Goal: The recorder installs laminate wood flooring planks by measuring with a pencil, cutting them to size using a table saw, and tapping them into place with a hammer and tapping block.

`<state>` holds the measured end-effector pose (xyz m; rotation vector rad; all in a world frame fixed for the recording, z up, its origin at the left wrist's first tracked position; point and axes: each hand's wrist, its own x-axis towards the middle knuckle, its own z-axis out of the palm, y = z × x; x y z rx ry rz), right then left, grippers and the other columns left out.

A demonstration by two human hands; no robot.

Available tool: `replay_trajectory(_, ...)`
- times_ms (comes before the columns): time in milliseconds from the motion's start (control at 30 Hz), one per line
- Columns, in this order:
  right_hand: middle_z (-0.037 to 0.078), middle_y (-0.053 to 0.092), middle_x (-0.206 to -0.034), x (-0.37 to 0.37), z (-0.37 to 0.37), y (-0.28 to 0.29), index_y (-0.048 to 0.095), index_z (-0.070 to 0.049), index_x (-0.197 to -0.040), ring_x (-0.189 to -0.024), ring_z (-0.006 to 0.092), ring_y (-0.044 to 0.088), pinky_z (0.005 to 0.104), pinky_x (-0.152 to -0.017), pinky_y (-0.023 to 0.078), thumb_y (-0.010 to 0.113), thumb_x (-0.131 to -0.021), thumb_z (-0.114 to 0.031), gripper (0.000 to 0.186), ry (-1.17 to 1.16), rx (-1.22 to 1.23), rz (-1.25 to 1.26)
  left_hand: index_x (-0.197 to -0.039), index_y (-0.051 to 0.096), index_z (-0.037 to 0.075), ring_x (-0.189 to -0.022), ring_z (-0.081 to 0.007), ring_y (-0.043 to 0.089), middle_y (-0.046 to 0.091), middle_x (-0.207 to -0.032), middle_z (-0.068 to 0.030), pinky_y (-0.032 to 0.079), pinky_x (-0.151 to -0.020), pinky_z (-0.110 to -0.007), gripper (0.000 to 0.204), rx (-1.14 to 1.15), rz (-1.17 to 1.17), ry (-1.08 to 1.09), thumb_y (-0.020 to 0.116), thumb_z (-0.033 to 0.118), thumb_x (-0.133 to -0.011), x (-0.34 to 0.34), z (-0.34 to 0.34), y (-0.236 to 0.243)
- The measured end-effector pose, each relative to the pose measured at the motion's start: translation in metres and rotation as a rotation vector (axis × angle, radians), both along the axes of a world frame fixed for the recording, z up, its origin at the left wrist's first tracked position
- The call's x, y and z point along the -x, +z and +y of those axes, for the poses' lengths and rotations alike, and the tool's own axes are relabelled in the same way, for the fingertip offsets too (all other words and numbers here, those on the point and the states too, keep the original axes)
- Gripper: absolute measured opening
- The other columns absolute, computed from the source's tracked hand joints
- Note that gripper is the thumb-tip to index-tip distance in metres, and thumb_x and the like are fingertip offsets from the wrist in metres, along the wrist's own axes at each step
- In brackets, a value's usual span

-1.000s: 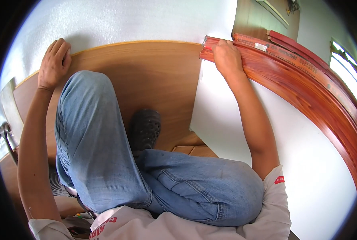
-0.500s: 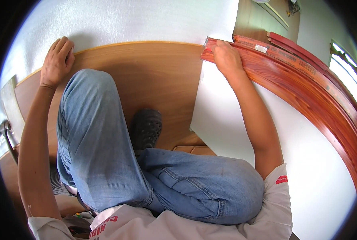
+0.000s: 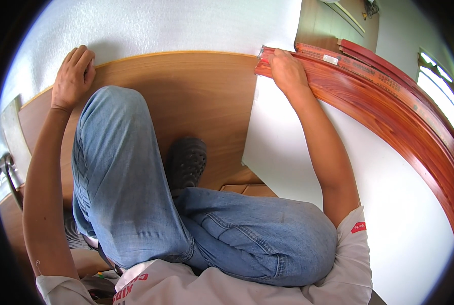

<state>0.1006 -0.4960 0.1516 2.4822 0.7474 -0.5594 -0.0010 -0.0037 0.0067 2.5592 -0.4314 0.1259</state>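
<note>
My left hand (image 3: 73,76) is closed, its fingers curled in, at the far left edge of a brown wood-grain board (image 3: 196,86). It rests where the board meets a shiny silvery-white sheet (image 3: 186,25). Whatever its fingers may hold is hidden. At the right, my right hand (image 3: 288,72) is wrapped over the near end of a long reddish wood-grain moulding (image 3: 369,91). Its fingertips curl over the far side and are partly out of sight. The moulding's cut end lies by the board's right side.
A white panel (image 3: 389,203) lies below the moulding. Further reddish strips (image 3: 359,53) run alongside it. My bent legs in blue jeans (image 3: 120,168) and a dark clog (image 3: 188,160) are over the board. A bright window (image 3: 438,86) shows at far right.
The moulding and the right-hand side of the view sit very slightly higher and further left. Both hands keep their grip and place.
</note>
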Motion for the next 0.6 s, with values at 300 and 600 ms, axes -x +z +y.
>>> replay_trajectory(300,0.016,0.065,-0.104,0.0010,0.0049,0.0045,0.069,-0.003,-0.095,-0.107,0.0326,0.063,0.0461,-0.089,0.053,0.051,-0.094,-0.010,0.019,-0.028,-0.026,0.016,-0.097,0.052,0.001,-0.091,-0.0320,0.055,0.051,-0.094,-0.0144,0.049,-0.086,-0.043,0.008,-0.012,-0.003,-0.001,0.056,0.003,-0.090,0.0005,0.0006,-0.0014)
replay_trajectory(600,0.014,0.066,-0.112,0.0033,0.0036,0.0006,0.070,-0.003,-0.099,-0.110,0.0298,0.063,0.0438,-0.091,0.054,0.052,-0.095,-0.010,0.019,-0.038,0.011,-0.004,-0.098,0.053,0.001,-0.092,-0.0323,0.056,0.052,-0.095,-0.0146,0.049,-0.086,-0.042,0.009,-0.020,0.019,-0.010,0.057,0.002,-0.089,-0.0001,0.0004,0.0010)
